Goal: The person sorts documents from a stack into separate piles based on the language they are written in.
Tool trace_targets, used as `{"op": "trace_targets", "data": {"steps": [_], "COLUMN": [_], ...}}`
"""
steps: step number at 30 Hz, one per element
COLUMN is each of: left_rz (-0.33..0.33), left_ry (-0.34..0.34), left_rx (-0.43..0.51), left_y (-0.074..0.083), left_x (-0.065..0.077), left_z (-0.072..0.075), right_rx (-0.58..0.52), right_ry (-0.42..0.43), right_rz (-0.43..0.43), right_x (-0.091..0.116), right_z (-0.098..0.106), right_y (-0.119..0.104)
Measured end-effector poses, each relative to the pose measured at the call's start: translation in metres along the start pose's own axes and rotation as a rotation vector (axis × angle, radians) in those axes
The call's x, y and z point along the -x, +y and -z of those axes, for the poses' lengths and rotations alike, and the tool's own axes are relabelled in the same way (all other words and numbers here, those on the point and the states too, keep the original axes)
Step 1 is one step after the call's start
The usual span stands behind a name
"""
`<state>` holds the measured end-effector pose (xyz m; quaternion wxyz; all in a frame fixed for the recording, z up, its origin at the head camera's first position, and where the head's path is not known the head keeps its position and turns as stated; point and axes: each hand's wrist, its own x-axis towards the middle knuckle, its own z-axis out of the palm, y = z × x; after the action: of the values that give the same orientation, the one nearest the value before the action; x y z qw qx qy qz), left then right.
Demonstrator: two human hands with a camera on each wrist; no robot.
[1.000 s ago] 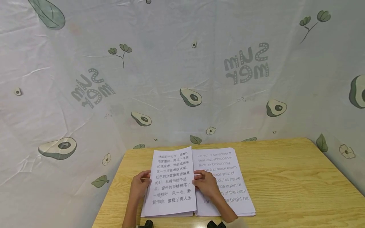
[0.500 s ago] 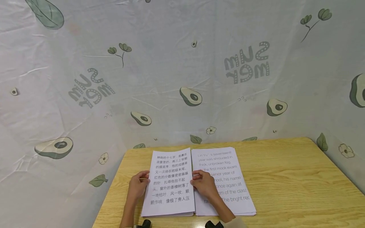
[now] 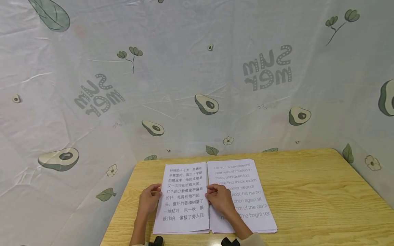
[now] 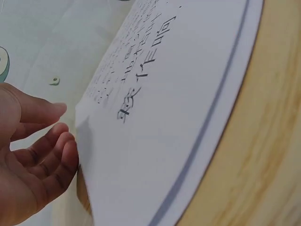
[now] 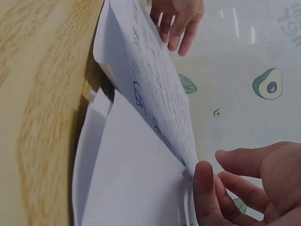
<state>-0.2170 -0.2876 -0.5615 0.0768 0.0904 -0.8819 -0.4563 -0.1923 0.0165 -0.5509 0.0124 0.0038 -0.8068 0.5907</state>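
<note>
Two stacks of white printed paper lie side by side. The left stack (image 3: 184, 223) has Chinese characters on its top sheet; the right stack (image 3: 240, 201) shows large English text. My left hand (image 3: 150, 199) is at the left stack's outer edge, its fingers bent loosely against the paper (image 4: 155, 122) and the thumb apart from it. At the inner edge, between the stacks, is my right hand (image 3: 221, 199). Its fingertips touch the sheet edge in the right wrist view, with the thumb standing off. That forearm crosses the right stack and hides part of the English text.
The stacks lie on a light wooden table (image 3: 320, 194), which extends to the right. A pale curtain (image 3: 172, 78) with avocado, leaf and flower prints hangs behind it. Dark camera mounts (image 3: 230, 242) show at the bottom of the head view.
The top Chinese sheet has shifted slightly left, off the right stack. Its raised upper right corner has come down flat, leaving a narrow gap. Both hands moved slightly left with it.
</note>
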Motion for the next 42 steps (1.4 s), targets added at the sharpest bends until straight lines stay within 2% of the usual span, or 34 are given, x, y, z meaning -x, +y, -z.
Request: {"op": "trace_targets", "data": {"steps": [3,7,15,24,35,42], "left_rz": [-0.012,-0.003,0.001,-0.051,-0.099,-0.087], "left_ry": [0.01,0.009,0.024,0.001,-0.046,-0.071], "left_rx": [-0.019,-0.007,0.018,0.02,0.04,0.044], "left_y": [0.001,0.005,0.017,0.041,0.06,0.069], "left_x": [0.001,0.004,0.01,0.017,0.025,0.028], "left_z": [0.003,0.006,-0.001,-0.027,-0.06,-0.08], "right_rx": [0.065,0.101,0.051,0.063,0.104,0.1], "right_ry": [0.026,0.049,0.033,0.052,0.082,0.096], "right_rz": [0.036,0.039,0.006,-0.04,-0.071,-0.092], "right_x": [0.001,0.001,0.003,0.006,0.008,0.011], "right_z": [0.005,0.01,0.021,0.045,0.082,0.106], "right_y": [-0.002,-0.003,-0.001,0.005,0.02,0.026]}}
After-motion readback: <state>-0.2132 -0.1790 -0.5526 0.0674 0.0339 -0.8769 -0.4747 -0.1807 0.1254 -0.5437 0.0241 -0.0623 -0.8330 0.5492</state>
